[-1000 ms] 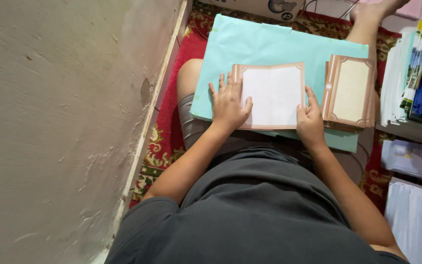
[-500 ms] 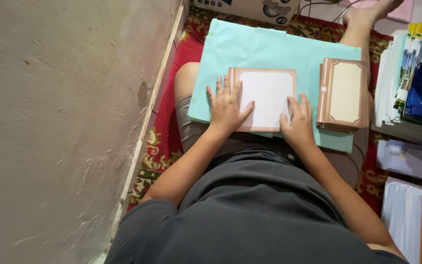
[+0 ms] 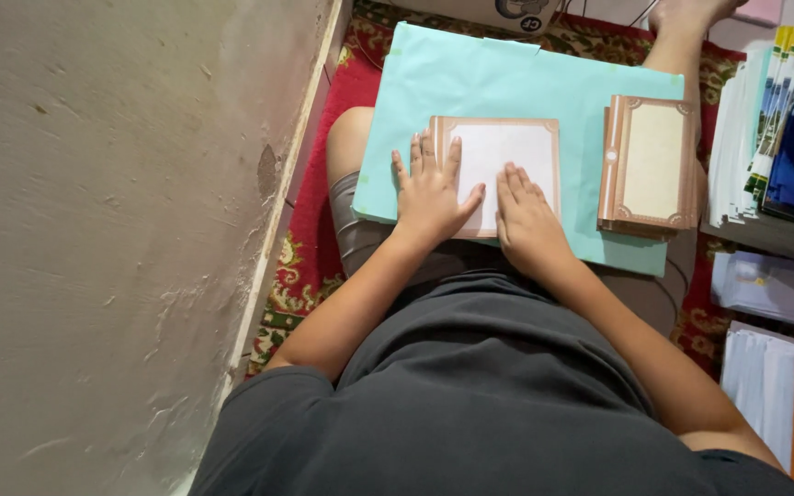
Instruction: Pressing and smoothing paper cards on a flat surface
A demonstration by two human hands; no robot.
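**Both palms flat on a card in the lap**

Clearly the lap serves as the work surface: a large sheet of pale turquoise paper (image 3: 516,83) lies across the seated person's legs, and it backs everything the hands deal with. On that sheet, near its middle, lies a flat card (image 3: 507,156) with a white centre and a brown ornamental border. It lies face up and square to the body, which puts it within easy reach of both arms.

To the right of the card, apart from it and still on the turquoise sheet, sits a short stack of similar brown-bordered cards (image 3: 647,165) with a cream centre. Its place at the sheet's right edge keeps it close by without crowding the single card.

The left hand (image 3: 429,188) lies spread, fingers extended and slightly fanned, with the palm down over the card's lower left part and the thumb angled toward the centre. It grips nothing; it presses or smooths the surface. The right hand (image 3: 526,216) is likewise opened flat, fingers together and pointing away from the body, resting on the card's lower middle just beside the left thumb. It too holds nothing. Whether the palms bear down hard or only rest, I cannot tell.

Left of the card runs a rough plastered wall (image 3: 112,230), and under the legs a red patterned rug (image 3: 310,248) shows. Far to the right of the card stand piles of paper and booklets (image 3: 783,119).
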